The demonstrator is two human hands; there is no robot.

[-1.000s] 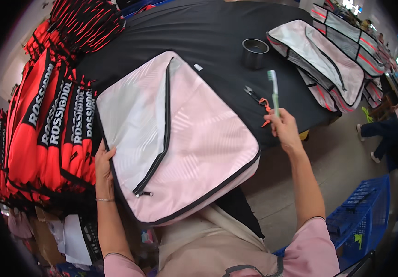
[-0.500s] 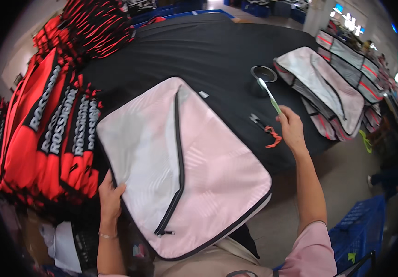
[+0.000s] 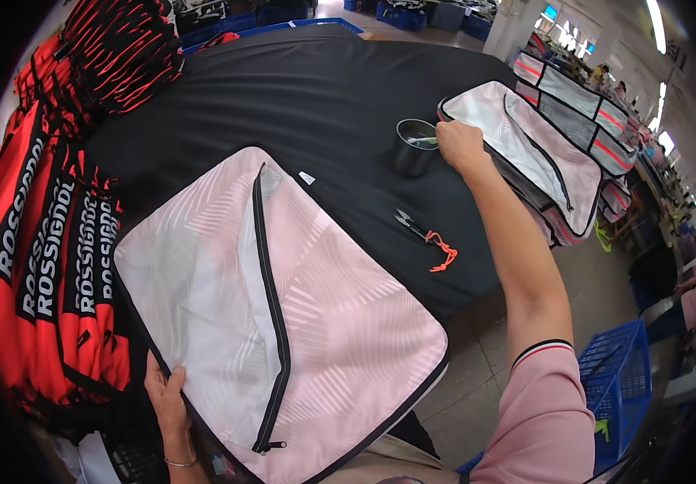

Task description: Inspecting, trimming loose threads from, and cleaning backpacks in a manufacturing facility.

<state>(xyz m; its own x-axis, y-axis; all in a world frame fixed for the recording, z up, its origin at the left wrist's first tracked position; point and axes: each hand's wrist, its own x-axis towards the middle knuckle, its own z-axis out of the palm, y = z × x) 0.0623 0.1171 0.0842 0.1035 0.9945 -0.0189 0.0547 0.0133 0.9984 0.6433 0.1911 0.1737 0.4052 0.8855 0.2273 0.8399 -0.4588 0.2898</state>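
A pink and whitish zippered fabric bag (image 3: 348,323) with black edging lies slanted in front of me, partly over the table's near edge. My left hand (image 3: 166,399) is closed on its lower left edge, thumb on top. My right hand (image 3: 462,147) is shut on a toothbrush (image 3: 424,141) with a light green handle and reaches over a dark metal cup (image 3: 412,161) on the table. The brush's head is inside the cup's mouth; what the cup contains cannot be made out. Thread snips (image 3: 410,225) with an orange cord lie between the bag and my right forearm.
The table has a black cloth (image 3: 308,97). Similar pink bags (image 3: 554,149) are stacked at the right. Red and black bags (image 3: 50,266) stand in rows on the left, with a striped pile behind. A blue crate (image 3: 618,379) sits on the floor at right.
My right hand has moved forward and left, bringing the toothbrush from beside the cup into its mouth. The view has shifted, and the left hand still grips the bag.
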